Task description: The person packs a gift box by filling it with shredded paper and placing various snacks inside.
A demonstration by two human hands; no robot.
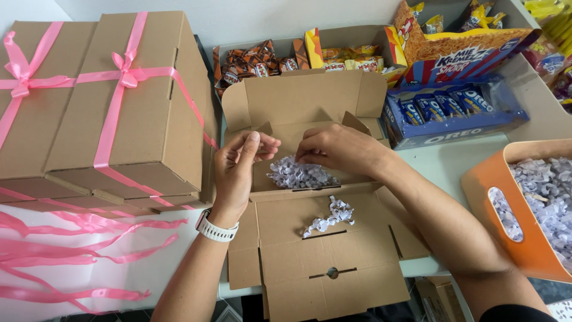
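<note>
Hands, left and right, pinch shredded paper in open carton; ribboned boxes alongside.

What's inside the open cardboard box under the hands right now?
The open cardboard box holds a small heap of pale shredded paper. The left hand and right hand cover part of the box floor, so anything beneath them is hidden.

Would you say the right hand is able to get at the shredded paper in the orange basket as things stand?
Probably yes. The right hand is over the open cardboard box, and the orange basket sits just beside that forearm with its top open. Nothing stands between them, and the shredded paper lies uncovered.
</note>
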